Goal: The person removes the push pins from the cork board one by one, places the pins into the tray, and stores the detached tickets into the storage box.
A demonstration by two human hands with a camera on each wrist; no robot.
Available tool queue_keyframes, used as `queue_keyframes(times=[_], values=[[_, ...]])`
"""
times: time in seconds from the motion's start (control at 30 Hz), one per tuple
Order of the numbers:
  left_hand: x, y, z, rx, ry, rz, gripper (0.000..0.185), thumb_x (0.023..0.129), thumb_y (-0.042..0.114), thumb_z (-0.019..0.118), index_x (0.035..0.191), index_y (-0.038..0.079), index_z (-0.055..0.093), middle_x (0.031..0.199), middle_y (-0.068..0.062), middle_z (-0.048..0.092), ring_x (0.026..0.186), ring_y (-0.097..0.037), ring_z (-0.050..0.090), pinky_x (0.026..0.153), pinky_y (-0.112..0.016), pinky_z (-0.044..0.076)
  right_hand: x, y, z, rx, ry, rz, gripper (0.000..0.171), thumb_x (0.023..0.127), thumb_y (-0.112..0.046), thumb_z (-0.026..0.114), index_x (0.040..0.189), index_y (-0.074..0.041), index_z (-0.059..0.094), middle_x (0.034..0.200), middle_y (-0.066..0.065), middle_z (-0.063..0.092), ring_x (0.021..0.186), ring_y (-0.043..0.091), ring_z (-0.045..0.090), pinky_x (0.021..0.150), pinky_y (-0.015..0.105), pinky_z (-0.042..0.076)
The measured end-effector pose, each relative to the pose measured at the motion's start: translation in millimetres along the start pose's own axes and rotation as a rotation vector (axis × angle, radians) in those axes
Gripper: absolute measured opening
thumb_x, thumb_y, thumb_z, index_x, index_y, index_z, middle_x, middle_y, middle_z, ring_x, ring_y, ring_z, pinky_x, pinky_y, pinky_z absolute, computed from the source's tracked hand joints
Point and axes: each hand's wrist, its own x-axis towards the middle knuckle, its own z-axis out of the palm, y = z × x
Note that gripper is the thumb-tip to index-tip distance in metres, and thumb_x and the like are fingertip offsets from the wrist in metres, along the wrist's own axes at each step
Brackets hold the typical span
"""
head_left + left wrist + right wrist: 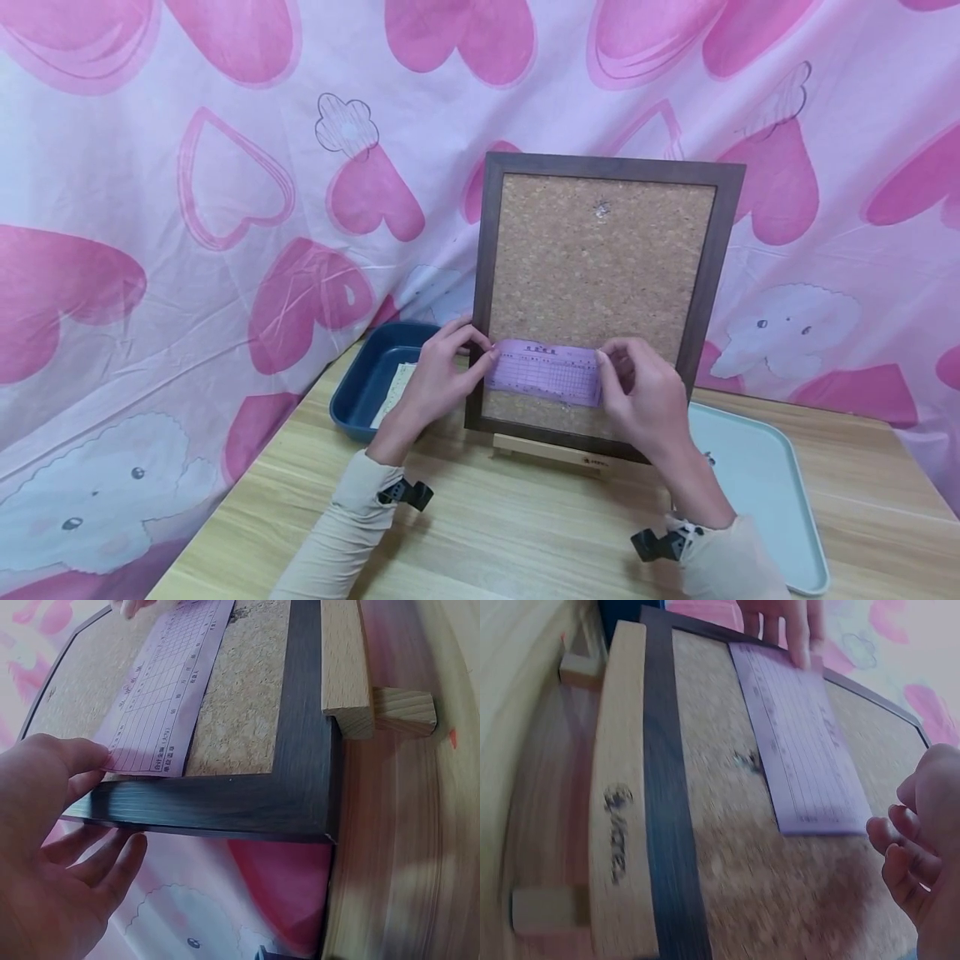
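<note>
A purple printed receipt slip (542, 373) lies across the lower part of a dark-framed cork board (600, 275). My left hand (433, 382) pinches the slip's upper left corner between thumb and index finger, and its other fingers hang past the frame's edge in the left wrist view. At the upper right corner, my right hand (649, 398) pinches the slip with its fingertips. Small shiny pieces (602, 208), too small to make out, sit on the cork near the top. A similar dark bit (746, 760) shows just below the slip in the right wrist view.
The board leans on a light wooden stand (547, 454) on a wood-grain table (480, 533). Behind the left hand is a dark blue tray (352, 408) holding pale printed paper (396, 393). A pale green tray (780, 500) lies at right. A pink heart-patterned cloth (225, 333) hangs behind.
</note>
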Motion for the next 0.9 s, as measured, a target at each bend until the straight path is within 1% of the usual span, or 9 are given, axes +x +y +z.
queue_keyframes(times=[0.1,0.17,0.27,0.37,0.5,0.67,0.8,0.9], values=[[0.8,-1.4,-2.2,-0.008,-0.004,0.005,0.015,0.099,0.025,0.081,0.098,0.012,0.074,0.128,-0.011,0.072,0.125,-0.028,0.069,0.097,-0.047,0.064,-2.3,5.6,-9.5,0.016,0.031,-0.008,0.007,0.099,-0.004,0.075,0.103,-0.004,0.07,0.083,0.003,0.067,0.066,0.011,0.057,0.059,0.014,0.047],[1.3,-2.3,-4.3,-0.012,-0.003,0.002,0.015,0.098,0.024,0.082,0.098,0.011,0.075,0.124,-0.01,0.073,0.127,-0.028,0.069,0.098,-0.048,0.063,-4.8,9.6,-15.7,0.023,0.054,-0.005,0.008,0.097,-0.001,0.076,0.103,-0.003,0.07,0.083,0.004,0.067,0.065,0.01,0.057,0.059,0.014,0.048],[2.3,-2.8,-8.0,-0.028,-0.001,-0.007,0.015,0.098,0.022,0.082,0.099,0.009,0.075,0.123,-0.011,0.075,0.13,-0.029,0.069,0.099,-0.049,0.063,-9.8,16.8,-24.8,0.02,0.081,0.001,0.01,0.096,0.001,0.077,0.103,-0.001,0.07,0.082,0.004,0.066,0.065,0.008,0.055,0.059,0.013,0.046],[3.0,-2.5,-11.5,-0.036,0.0,-0.015,0.014,0.098,0.022,0.082,0.1,0.009,0.075,0.124,-0.011,0.076,0.131,-0.029,0.07,0.1,-0.047,0.063,-15.2,25.5,-34.0,-0.002,0.095,0.012,0.012,0.095,0.002,0.077,0.104,0.001,0.07,0.081,0.005,0.065,0.067,0.003,0.052,0.06,0.012,0.045],[2.8,-2.4,-15.5,-0.03,-0.001,-0.029,0.014,0.099,0.023,0.081,0.101,0.01,0.076,0.125,-0.01,0.077,0.125,-0.027,0.072,0.099,-0.044,0.063,-22.9,37.3,-45.4,-0.014,0.102,0.04,0.012,0.095,0.002,0.076,0.105,0.003,0.069,0.08,0.006,0.064,0.069,-0.005,0.051,0.061,0.009,0.045],[2.6,-4.8,-20.5,-0.051,0.0,-0.051,0.013,0.099,0.022,0.081,0.1,0.01,0.075,0.129,-0.012,0.077,0.116,-0.026,0.076,0.097,-0.051,0.063,-34.2,51.4,-56.6,0.01,0.11,0.092,0.011,0.096,0.002,0.075,0.105,0.004,0.069,0.079,0.005,0.065,0.069,-0.012,0.052,0.06,0.007,0.045],[3.1,-7.3,-24.1,-0.068,-0.003,-0.054,0.012,0.1,0.022,0.08,0.1,0.011,0.075,0.124,-0.01,0.079,0.112,-0.024,0.077,0.096,-0.053,0.064,-42.8,63.3,-66.1,0.031,0.124,0.114,0.012,0.095,0.004,0.074,0.106,0.006,0.069,0.076,0.005,0.066,0.064,-0.013,0.054,0.057,0.007,0.044],[3.7,-9.3,-27.2,-0.072,0.003,-0.049,0.011,0.1,0.022,0.08,0.101,0.012,0.075,0.12,-0.007,0.08,0.109,-0.021,0.077,0.097,-0.048,0.064,-49.3,71.4,-74.2,0.019,0.126,0.143,0.012,0.096,0.004,0.074,0.107,0.006,0.069,0.074,0.003,0.065,0.061,-0.013,0.054,0.057,0.007,0.044]])
